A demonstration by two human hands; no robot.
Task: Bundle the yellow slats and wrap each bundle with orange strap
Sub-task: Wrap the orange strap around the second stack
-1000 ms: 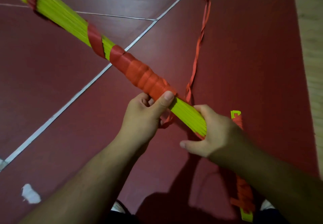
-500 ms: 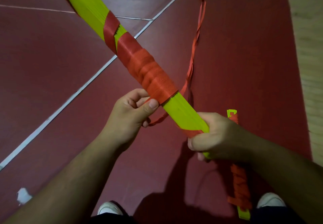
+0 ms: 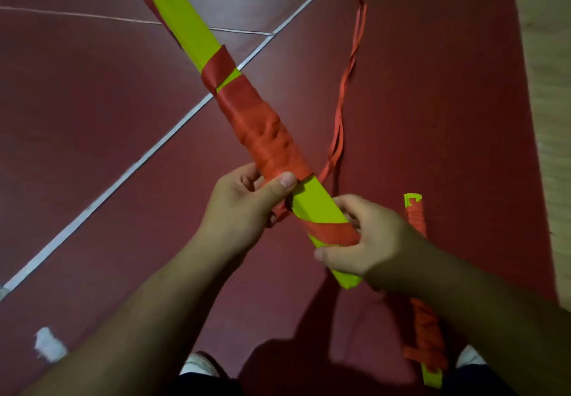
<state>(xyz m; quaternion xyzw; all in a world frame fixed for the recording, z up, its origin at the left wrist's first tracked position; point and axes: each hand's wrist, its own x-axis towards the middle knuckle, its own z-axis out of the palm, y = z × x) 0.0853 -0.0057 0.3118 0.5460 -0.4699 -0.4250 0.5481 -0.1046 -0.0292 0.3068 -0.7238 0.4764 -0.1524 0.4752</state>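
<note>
A person held a bundle of yellow slats [image 3: 185,21] in both hands above a dark red floor [image 3: 92,123], the bundle running on a slant from the far left down to the near centre. Orange strap [image 3: 262,129] covered its middle stretch in tight overlapping turns, with one looser turn just beyond that toward the far end. The left hand [image 3: 244,210] gripped the bundle at the near edge of the wrapped stretch, thumb pressed on top of the strap and fingers curled underneath. The right hand [image 3: 370,238] was clamped round the near end, where a single slanting turn of strap crossed the yellow. The loose tail of the strap trailed from between the hands and away across the floor to the far right. A second bundle [image 3: 429,334], already wound in orange, lay on the floor at the right, partly hidden by the right forearm. White lines [image 3: 123,173] crossed the floor, a white scrap [image 3: 48,346] lay at the near left, and the toes of two shoes [image 3: 197,364] showed at the near edge.
</note>
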